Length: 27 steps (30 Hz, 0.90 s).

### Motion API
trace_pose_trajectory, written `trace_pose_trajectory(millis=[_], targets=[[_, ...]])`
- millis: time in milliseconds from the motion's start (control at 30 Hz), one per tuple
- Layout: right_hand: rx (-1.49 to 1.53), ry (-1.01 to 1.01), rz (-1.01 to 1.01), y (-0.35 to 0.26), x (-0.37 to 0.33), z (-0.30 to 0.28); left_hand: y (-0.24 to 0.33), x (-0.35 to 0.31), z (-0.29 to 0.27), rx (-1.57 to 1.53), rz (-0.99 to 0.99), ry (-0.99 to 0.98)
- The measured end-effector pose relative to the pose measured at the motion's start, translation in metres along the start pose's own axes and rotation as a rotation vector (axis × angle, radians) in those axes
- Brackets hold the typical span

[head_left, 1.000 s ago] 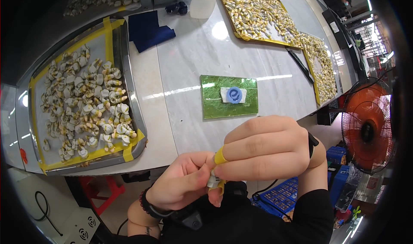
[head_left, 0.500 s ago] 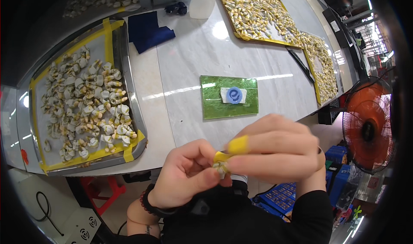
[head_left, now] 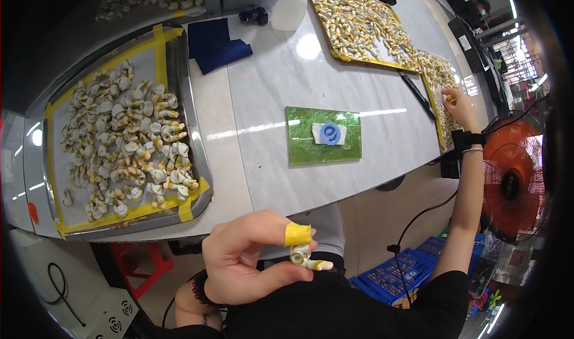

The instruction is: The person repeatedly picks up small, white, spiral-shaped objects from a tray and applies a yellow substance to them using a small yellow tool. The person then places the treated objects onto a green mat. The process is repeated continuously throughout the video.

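My left hand [head_left: 245,261] is near the front of my body, its thumb and index finger closed on a small white figurine part [head_left: 301,256] with yellow-green trim and a pinkish tip. Yellow tape wraps that index fingertip. At the far right, my right hand [head_left: 459,107] reaches over the tray of small yellow-and-white pieces [head_left: 442,129]. Its fingertips are pinched together, with a bit of yellow at them; whether that is tape or a piece is too small to tell. On the left stands a metal tray [head_left: 202,168], taped in yellow, holding many similar white figurine parts [head_left: 113,135].
A green slab [head_left: 305,150] bearing a round blue piece [head_left: 330,134] lies mid-table. Behind are a dark blue cloth [head_left: 215,49], a white bottle [head_left: 289,8] and another tray of small pieces [head_left: 359,25]. A black tool [head_left: 417,93] lies beside the right trays. An orange fan [head_left: 514,177] stands at right.
My right hand has left the figurine part and stretched far right to the tray of small pieces. My left hand still holds the part, now slightly lower and turned.
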State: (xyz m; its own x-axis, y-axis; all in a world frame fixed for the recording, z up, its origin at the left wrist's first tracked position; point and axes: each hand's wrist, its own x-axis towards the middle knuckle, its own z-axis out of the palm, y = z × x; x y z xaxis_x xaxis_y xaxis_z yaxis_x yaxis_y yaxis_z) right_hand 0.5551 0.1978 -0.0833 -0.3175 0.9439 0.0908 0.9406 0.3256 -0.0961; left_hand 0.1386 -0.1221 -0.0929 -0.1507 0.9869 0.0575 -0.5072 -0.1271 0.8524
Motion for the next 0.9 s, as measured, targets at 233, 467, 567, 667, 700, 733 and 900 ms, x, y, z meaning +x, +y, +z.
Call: trace_pose_trajectory(millis=[233,467,567,667,700,733,900], targets=[[-0.101,0.046,0.010,0.000,0.001,-0.002,-0.007,-0.006,-0.011,-0.107,0.008,-0.054],[-0.088,-0.006,0.033,-0.005,0.001,-0.012,-0.012,-0.011,-0.011,-0.161,-0.013,0.005],[0.104,0.032,0.072,-0.027,-0.002,-0.025,-0.011,-0.012,-0.010,-0.173,-0.014,-0.005],[0.532,0.072,-0.098,-0.086,-0.013,-0.027,-0.007,-0.011,-0.009,-0.154,-0.047,-0.014],[0.700,0.050,-0.114,-0.120,-0.021,-0.030,-0.008,-0.010,-0.009,-0.142,-0.055,-0.017],[0.759,0.044,-0.177,-0.150,-0.030,-0.032,-0.008,-0.009,-0.010,-0.132,-0.061,-0.020],[0.560,-0.028,-0.681,-0.246,-0.062,-0.036,-0.012,-0.011,-0.012,-0.070,-0.018,-0.077]])
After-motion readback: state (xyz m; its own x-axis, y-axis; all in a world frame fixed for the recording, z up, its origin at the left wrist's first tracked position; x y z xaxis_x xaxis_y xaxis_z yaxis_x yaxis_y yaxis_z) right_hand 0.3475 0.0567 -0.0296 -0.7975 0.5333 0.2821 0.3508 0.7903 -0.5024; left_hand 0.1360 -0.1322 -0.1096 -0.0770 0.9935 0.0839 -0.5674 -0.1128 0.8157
